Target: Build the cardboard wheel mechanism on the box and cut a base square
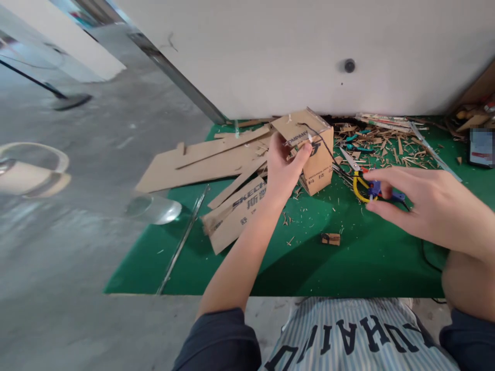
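Green tabletop fills mid-frame, where the left hand, clamped on the cardboard box at upper centre, should keep it steady while the half-open right hand hovers, visibly gripping nothing, near yellow-handled scissors.

A clear cup sits left on the green table; a phone is far right.
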{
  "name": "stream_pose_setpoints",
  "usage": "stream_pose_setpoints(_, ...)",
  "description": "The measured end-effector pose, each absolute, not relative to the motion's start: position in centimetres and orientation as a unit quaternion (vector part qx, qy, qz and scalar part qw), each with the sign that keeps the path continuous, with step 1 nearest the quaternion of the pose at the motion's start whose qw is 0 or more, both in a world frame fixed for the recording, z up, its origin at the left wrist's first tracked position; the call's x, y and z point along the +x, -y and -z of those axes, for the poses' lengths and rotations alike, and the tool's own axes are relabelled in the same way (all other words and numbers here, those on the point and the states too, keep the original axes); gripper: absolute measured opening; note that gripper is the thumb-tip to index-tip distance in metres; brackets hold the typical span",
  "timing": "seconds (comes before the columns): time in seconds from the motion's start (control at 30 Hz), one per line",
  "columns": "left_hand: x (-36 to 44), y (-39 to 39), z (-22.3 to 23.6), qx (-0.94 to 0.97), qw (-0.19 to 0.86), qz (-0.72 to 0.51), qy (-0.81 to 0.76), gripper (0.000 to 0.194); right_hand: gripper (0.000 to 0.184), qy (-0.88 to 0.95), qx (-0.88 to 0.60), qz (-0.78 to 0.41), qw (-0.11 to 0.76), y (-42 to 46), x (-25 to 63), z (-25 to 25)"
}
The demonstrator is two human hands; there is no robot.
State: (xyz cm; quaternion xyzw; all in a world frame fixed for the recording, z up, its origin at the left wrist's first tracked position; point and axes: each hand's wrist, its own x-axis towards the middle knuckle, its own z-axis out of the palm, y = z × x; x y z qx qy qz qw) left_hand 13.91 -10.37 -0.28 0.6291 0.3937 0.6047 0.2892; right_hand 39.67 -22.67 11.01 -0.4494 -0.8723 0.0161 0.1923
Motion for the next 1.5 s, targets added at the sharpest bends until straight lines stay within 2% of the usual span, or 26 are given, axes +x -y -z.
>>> stream_pose_setpoints(0.17, 15.6, 10.2, 1.2, 0.648, 0.337, -0.596, -0.334, 0.057, 0.04, 0.818, -0.488, -0.004, 0.305, 18.9, 36.9, -8.6)
stream_pose_setpoints(0.27, 16.1, 10.5, 1.4, 0.662, 0.336, -0.581, -0.332, 0.063, 0.045, 0.8, -0.524, 0.007, 0.291, 17.7, 36.2, -7.7)
stream_pose_setpoints(0.37, 16.1, 11.4, 1.2, 0.658, 0.285, -0.595, -0.362, 0.069, 0.048, 0.809, -0.528, 0.002, 0.26, 17.5, 36.1, -7.3)
stream_pose_setpoints(0.5, 16.0, 12.9, 0.1, 0.667, 0.213, -0.577, -0.419, 0.07, 0.048, 0.815, -0.513, 0.001, 0.269, 17.6, 36.0, -7.1)
stream_pose_setpoints(0.63, 16.1, 13.8, -1.3, 0.681, 0.193, -0.566, -0.422, 0.071, 0.05, 0.818, -0.506, -0.007, 0.274, 17.5, 35.7, -6.7)
stream_pose_setpoints(0.83, 16.0, 14.4, -3.6, 0.725, 0.121, -0.517, -0.44, 0.025, 0.052, 0.816, -0.514, 0.0, 0.263, 17.7, 35.4, -6.6)
stream_pose_setpoints(0.97, 16.3, 14.9, -4.4, 0.718, 0.096, -0.517, -0.456, 0.023, 0.052, 0.819, -0.519, 0.012, 0.244, 17.7, 35.4, -6.6)
stream_pose_setpoints(1.17, 16.4, 15.0, -4.5, 0.703, 0.109, -0.525, -0.466, 0.028, 0.053, 0.821, -0.524, 0.033, 0.222, 17.8, 35.0, -6.6)
stream_pose_setpoints(1.33, 16.1, 15.2, -4.9, 0.698, 0.168, -0.51, -0.474, 0.035, 0.053, 0.821, -0.532, 0.05, 0.202, 17.9, 34.8, -6.7)
stream_pose_setpoints(1.5, 16.0, 15.1, -5.5, 0.706, 0.207, -0.495, -0.462, 0.023, 0.054, 0.82, -0.532, 0.05, 0.207, 18.0, 35.0, -6.8)
